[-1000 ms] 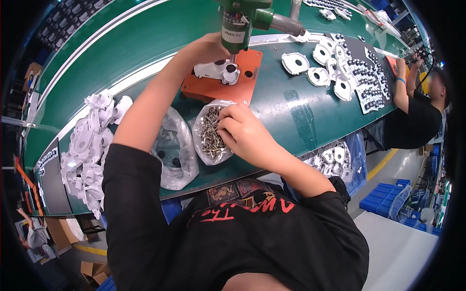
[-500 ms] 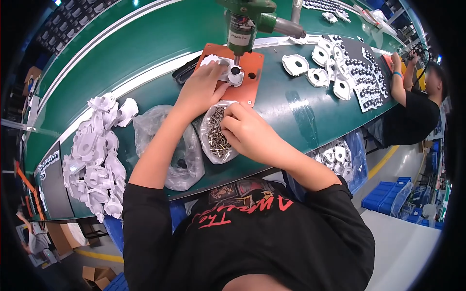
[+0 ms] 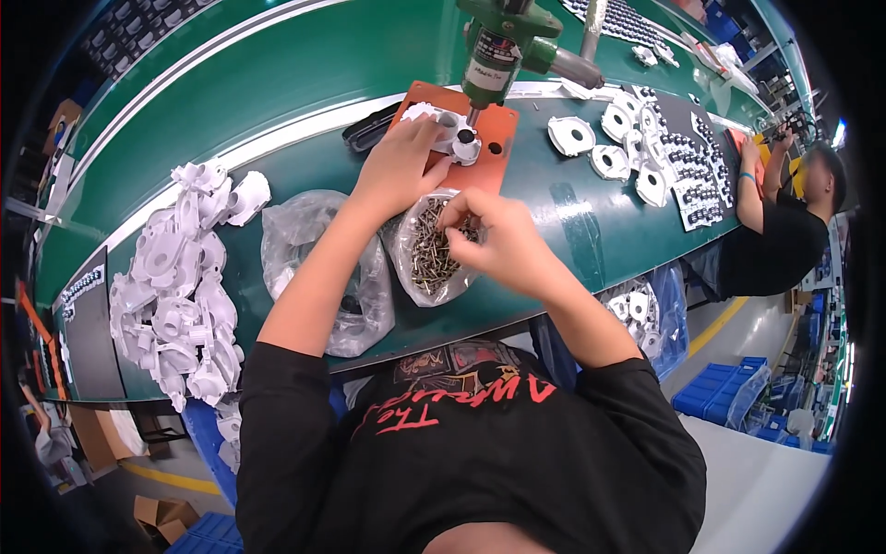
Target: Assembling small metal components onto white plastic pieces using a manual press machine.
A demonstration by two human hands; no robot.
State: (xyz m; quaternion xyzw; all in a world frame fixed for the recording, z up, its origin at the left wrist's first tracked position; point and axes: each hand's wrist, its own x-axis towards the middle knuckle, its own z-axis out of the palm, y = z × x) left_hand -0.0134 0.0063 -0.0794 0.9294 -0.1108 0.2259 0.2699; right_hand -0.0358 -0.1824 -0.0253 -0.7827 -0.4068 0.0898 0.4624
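My left hand (image 3: 404, 168) rests on a white plastic part (image 3: 447, 138), its fingers and thumb closed around the near side. That part lies on an orange plate (image 3: 499, 123), beneath the metal spindle of a green machine head (image 3: 491, 65). A round black piece (image 3: 467, 136) shows on the part near the spindle tip. Just below, a clear plastic bag of metal screws (image 3: 432, 254) stands open on the bench. Over its right side is my right hand (image 3: 503, 238), thumb and forefinger pinched together; whatever they hold is too small or hidden to make out.
White plastic housings (image 3: 175, 295) are heaped at the left. A crumpled clear bag (image 3: 369, 319) lies beside the screws. More white parts (image 3: 609, 162) and rows of black-topped pieces (image 3: 701, 180) sit to the right. A co-worker (image 3: 784, 217) sits at the far right.
My right hand has lifted and turned a little, its thumb and forefinger now showing pinched over the screws. The left hand stays on the white part. The whole view has shifted slightly.
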